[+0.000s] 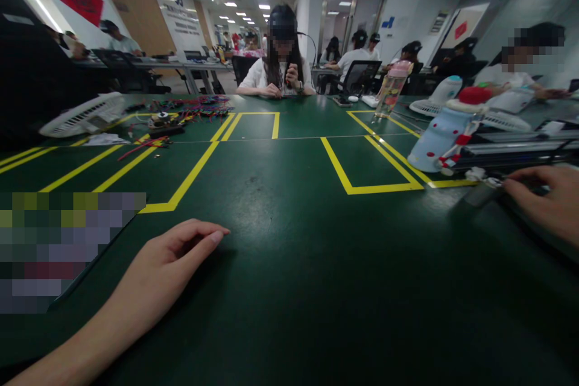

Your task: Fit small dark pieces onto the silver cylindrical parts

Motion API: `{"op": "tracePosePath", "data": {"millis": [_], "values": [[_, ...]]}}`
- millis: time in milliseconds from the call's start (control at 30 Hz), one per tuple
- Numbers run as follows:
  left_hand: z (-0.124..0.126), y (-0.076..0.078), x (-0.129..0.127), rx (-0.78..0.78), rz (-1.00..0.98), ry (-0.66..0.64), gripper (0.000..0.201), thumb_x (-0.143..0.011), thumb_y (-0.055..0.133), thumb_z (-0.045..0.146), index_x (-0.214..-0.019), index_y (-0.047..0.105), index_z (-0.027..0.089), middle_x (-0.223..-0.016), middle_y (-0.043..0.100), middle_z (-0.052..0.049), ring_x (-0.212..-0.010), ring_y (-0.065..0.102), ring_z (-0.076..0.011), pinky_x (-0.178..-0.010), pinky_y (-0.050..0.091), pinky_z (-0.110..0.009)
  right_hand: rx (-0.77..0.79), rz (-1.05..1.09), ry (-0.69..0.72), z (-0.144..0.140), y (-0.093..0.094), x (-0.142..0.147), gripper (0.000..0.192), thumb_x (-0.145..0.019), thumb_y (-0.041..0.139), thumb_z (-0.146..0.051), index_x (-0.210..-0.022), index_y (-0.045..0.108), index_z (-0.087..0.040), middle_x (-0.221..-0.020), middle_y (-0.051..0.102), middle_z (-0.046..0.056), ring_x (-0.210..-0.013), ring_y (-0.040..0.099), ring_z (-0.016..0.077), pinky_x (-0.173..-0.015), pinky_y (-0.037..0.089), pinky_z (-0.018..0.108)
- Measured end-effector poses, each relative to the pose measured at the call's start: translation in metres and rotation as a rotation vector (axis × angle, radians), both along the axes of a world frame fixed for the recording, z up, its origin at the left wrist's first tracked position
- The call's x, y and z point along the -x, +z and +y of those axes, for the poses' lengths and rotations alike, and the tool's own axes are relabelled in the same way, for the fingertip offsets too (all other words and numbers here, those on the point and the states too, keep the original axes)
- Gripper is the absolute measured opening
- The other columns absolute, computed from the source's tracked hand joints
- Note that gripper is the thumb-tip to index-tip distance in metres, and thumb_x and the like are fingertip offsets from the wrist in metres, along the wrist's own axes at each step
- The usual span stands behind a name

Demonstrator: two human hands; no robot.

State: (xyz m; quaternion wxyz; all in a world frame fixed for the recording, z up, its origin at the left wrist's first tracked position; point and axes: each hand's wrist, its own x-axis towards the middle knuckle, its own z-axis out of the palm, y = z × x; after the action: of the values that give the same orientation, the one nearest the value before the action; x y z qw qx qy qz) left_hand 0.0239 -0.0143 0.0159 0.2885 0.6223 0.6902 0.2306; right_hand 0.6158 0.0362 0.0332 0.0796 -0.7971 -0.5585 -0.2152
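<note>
Right grip [545,205] pinches narrow on a small white connector [483,177], light and fragile-looking, best held by its body. Left grip [174,259] rests loosely curled, empty, on the surface [316,265]

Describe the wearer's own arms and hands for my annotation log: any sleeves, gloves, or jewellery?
Both hands are bare, with no gloves. The left hand shows a bare forearm with no sleeve, watch or ring visible, and short, unpainted-looking nails. The right hand is cut off at the frame edge, so its wrist and any sleeve cannot be seen.
</note>
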Motion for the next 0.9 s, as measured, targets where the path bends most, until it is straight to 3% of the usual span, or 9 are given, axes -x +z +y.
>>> {"op": "tracePosePath", "data": {"millis": [267,533,700,833,900], "values": [[0.002,0.0,-0.002,-0.013,-0.004,0.005,0.041,-0.083,0.052,0.059,-0.099,0.068,0.026,-0.102,0.072,0.0,-0.097,0.065,-0.0254,-0.086,0.044,-0.034,-0.003,0.011,-0.037,0.001,0.001,0.014,0.055,-0.08,0.04,-0.064,-0.092,0.066,-0.018,-0.094,0.065,0.013,-0.08,0.055,0.0247,-0.061,0.036,0.033],[0.001,0.0,-0.001,0.002,-0.007,0.005,0.041,-0.083,0.051,0.06,-0.101,0.068,0.027,-0.103,0.072,-0.001,-0.097,0.064,-0.0257,-0.087,0.044,-0.034,0.014,0.03,-0.049,0.002,0.001,0.013,0.05,-0.079,0.042,-0.06,-0.094,0.069,-0.02,-0.096,0.066,0.012,-0.081,0.057,0.0256,-0.062,0.037,0.034],[0.002,0.0,-0.001,0.009,-0.011,0.008,0.041,-0.083,0.052,0.06,-0.101,0.068,0.027,-0.103,0.071,-0.001,-0.097,0.064,-0.0259,-0.086,0.044,-0.034,-0.072,0.188,-0.044,-0.003,0.004,0.02,0.049,-0.078,0.046,-0.059,-0.099,0.067,-0.021,-0.098,0.067,0.009,-0.081,0.059,0.0228,-0.068,0.041,0.033],[0.001,0.0,0.0,0.008,-0.002,0.0,0.041,-0.083,0.051,0.06,-0.101,0.068,0.027,-0.103,0.071,0.0,-0.096,0.064,-0.0257,-0.085,0.044,-0.034,-0.04,0.326,-0.145,-0.005,0.0,0.023,0.045,-0.078,0.047,-0.057,-0.098,0.065,-0.02,-0.092,0.067,0.01,-0.077,0.059,0.0238,-0.068,0.044,0.035],[0.001,0.0,0.001,-0.001,-0.002,-0.007,0.041,-0.083,0.051,0.06,-0.1,0.068,0.027,-0.102,0.072,0.0,-0.095,0.064,-0.0255,-0.085,0.044,-0.034,-0.053,0.431,-0.123,-0.005,-0.006,0.022,0.047,-0.074,0.055,-0.057,-0.102,0.062,-0.02,-0.095,0.066,0.01,-0.078,0.061,0.0231,-0.069,0.046,0.035]]}}
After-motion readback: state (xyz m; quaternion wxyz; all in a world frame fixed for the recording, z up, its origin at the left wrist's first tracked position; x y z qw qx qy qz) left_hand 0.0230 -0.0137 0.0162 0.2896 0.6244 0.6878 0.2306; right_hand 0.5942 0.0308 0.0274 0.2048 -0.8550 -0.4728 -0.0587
